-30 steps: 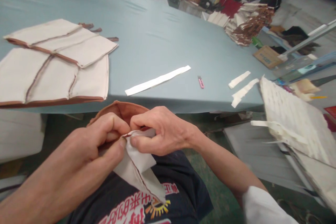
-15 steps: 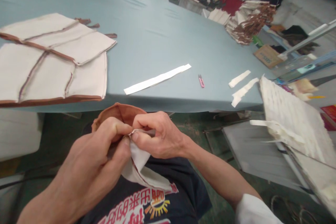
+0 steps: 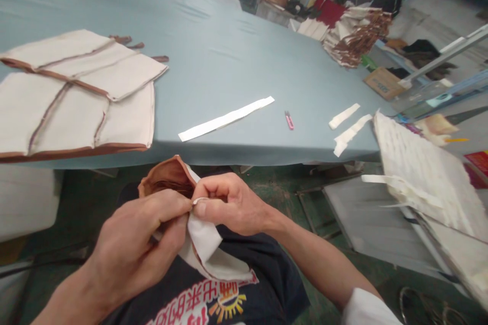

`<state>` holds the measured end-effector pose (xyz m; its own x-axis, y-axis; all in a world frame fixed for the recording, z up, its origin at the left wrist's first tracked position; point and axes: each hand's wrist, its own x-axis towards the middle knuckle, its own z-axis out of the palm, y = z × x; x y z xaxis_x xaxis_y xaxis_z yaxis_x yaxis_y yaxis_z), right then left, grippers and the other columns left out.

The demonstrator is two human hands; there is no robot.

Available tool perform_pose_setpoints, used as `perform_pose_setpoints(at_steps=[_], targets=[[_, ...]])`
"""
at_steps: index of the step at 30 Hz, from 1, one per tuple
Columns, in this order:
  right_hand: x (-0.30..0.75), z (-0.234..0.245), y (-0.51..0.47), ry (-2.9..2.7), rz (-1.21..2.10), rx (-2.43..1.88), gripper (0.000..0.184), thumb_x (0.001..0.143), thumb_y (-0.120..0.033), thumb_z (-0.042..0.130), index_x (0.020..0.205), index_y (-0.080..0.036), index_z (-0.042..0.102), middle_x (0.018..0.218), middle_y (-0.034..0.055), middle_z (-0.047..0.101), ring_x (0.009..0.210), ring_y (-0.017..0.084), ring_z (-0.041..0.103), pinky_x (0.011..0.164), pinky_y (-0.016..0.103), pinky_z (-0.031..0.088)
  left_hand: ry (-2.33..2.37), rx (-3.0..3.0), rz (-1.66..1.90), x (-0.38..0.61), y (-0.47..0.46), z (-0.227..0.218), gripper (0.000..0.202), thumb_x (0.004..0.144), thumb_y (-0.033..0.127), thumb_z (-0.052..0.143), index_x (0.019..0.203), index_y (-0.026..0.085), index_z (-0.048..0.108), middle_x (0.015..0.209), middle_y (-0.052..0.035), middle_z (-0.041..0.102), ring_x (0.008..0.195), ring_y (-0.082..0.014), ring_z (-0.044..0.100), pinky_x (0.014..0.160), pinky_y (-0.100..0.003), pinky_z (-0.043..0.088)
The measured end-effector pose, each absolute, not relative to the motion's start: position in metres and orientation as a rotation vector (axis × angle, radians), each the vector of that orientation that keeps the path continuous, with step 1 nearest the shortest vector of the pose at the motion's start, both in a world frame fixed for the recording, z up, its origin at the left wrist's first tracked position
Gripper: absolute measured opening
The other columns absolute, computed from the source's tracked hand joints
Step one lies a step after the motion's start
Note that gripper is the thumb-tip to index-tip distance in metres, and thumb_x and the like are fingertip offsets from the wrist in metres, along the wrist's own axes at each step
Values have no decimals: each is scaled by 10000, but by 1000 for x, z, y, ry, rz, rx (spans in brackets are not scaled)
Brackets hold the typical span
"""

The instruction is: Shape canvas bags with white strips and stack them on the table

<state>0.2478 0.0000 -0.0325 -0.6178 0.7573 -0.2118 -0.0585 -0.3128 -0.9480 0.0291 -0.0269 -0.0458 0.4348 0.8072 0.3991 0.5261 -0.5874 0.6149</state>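
Two bare hands at work on a sewn cloth piece (image 3: 206,241), lower center of the frame. The cloth piece was white on the near side, with a dark seam line, and opened into a brown face at its upper left; it lay over a dark printed garment (image 3: 267,264) worn by the person. The left hand (image 3: 139,238), left of center, pinched the edge of the cloth between thumb and forefinger. The right hand (image 3: 232,205), just right of center, was likewise clamped on the same edge, its thumb uppermost; the fingertips of the two hands met or nearly met there. The exact point of contact was too small to resolve.

Beyond the hands, a blue-green table (image 3: 236,66) crossed the frame. Near its front edge, at center, lay a long white strip (image 3: 226,118), with pink-handled thread snips (image 3: 290,121) to its right. Two shorter pale strips (image 3: 344,116) lay farther right, near the table's end. At the left of the frame, white panels (image 3: 122,117) with brown edging overlapped one another. A heap of white and brown pieces (image 3: 356,35) stood at upper right, above a cardboard box (image 3: 384,83).
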Motion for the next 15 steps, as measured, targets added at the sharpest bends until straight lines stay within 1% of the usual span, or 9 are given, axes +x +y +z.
perform_pose_setpoints(at_steps=[3,5,8,10,13,15], targets=[[250,-33,-1,-1342,2018,-879,388,803,-452,874,744,-213,575,609,-98,453,551,81,343,520,222,307,870,2412,1004,23,-24,-54,323,1031,65,579,1211,307,693,978,-2,874,775,-149,826,771,-217,633],[252,-32,1,-1353,2010,-892,343,816,-457,815,748,-208,588,624,-83,474,562,87,352,529,230,298,834,2432,1082,23,-23,-59,385,1044,45,567,1299,322,651,1019,-19,855,822,-159,808,803,-241,631],[255,-29,8,-1427,1993,-922,298,829,-440,726,712,-213,574,630,-69,449,599,103,361,558,244,293,823,2472,1070,26,-24,-64,371,1073,64,532,1307,328,651,968,-30,817,799,-182,756,786,-282,616],[256,-28,11,-1470,1997,-935,269,815,-415,697,692,-215,565,626,-67,430,618,110,372,573,247,302,827,2481,1064,28,-26,-65,364,1079,74,529,1311,325,658,924,-26,796,768,-193,735,767,-304,607],[258,-26,12,-1505,2034,-946,225,789,-406,681,731,-209,589,635,-68,483,613,105,398,581,240,329,851,2430,1100,29,-30,-65,358,1079,90,546,1318,325,672,943,-22,811,766,-199,749,771,-313,611],[259,-24,9,-1573,2012,-963,195,789,-390,669,768,-209,600,659,-63,531,614,105,428,576,232,349,894,2378,1073,28,-33,-63,308,1074,119,570,1259,324,705,902,6,805,724,-186,750,748,-292,602]])
